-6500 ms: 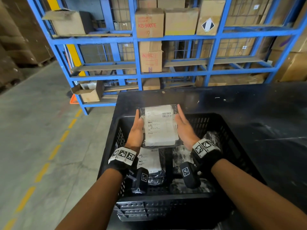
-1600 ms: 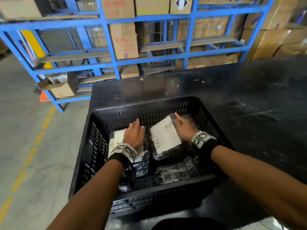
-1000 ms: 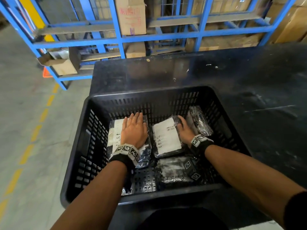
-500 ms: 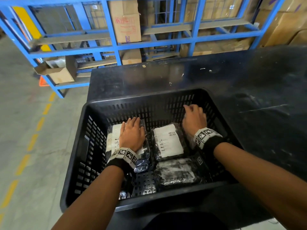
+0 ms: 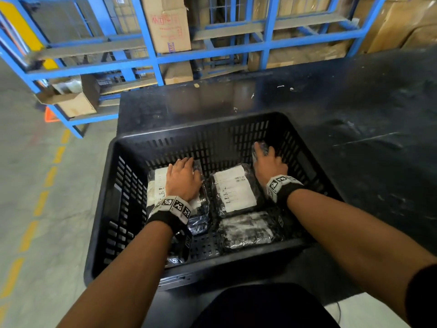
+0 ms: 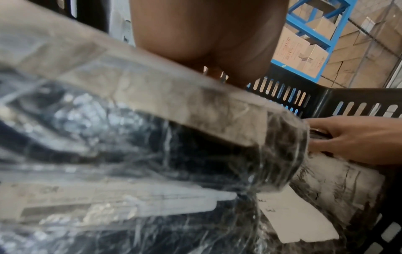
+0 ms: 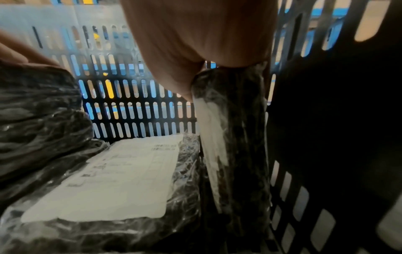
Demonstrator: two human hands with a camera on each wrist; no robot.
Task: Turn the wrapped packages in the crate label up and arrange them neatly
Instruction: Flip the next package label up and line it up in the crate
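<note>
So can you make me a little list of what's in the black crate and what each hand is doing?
crate: black slotted crate on a dark table
left hand: left hand rests flat on the left package, label up
middle package: middle package lies flat, white label up
right hand: right hand has a grip on the standing package, which is on edge by the right wall
front package: front package lies flat, no label showing
</note>
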